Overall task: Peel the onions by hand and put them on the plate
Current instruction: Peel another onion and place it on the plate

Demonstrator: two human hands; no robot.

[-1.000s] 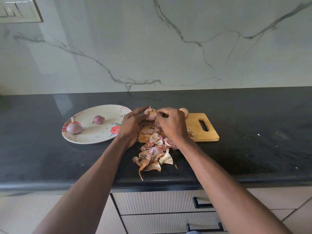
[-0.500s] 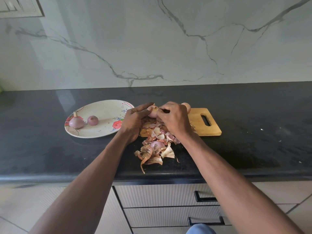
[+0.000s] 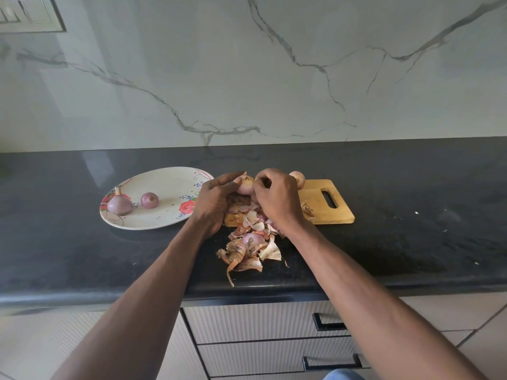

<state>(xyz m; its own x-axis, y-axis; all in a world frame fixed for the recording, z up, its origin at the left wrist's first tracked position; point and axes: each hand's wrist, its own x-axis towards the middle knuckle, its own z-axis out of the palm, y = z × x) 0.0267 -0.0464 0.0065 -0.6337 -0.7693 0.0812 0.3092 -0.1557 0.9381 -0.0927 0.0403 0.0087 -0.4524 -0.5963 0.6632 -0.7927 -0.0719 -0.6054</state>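
— Any writing to read here?
— None. The plate (image 3: pixel 164 185) carries only painted roses and small blue flowers, no words.
— Anything on the board (image 3: pixel 315 204)?
— Bare wood, no brand or number.
— And the wall panel (image 3: pixel 30 13), top left?
— Plain, no label legible.

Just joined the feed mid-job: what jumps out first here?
Both hands meet at the centre over the wooden board: the left hand holds an onion while the right hand pinches at its top. Below them a heap of skins spills over the black counter. To the left, a flowered plate carries two peeled onions.
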